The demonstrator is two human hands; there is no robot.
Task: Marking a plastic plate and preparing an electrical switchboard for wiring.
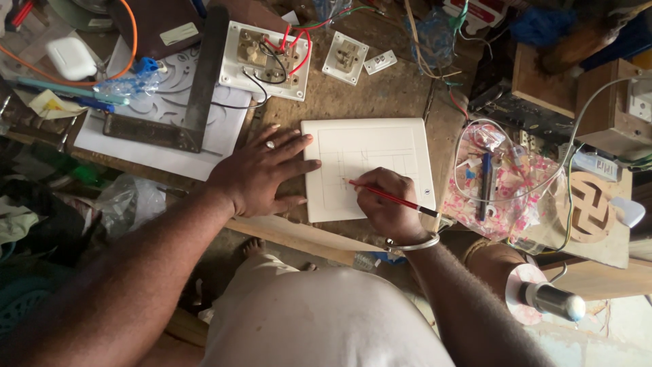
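Observation:
A white square plate (401, 146) with faint pencil lines lies flat on the wooden workbench (380, 88). My left hand (258, 173), a ring on one finger, lies flat with spread fingers on the plate's left edge and the bench beside it. My right hand (384, 200), with a metal bangle at the wrist, grips a red pencil (390, 197). The pencil tip touches the plate near its middle.
A white switch plate with red and black wires (266, 58) lies behind the square plate, with two small white switch parts (345, 58) to its right. A metal square (193, 88) rests on white paper at the left. Wires, a blue pen (486, 180) and wooden boxes crowd the right side.

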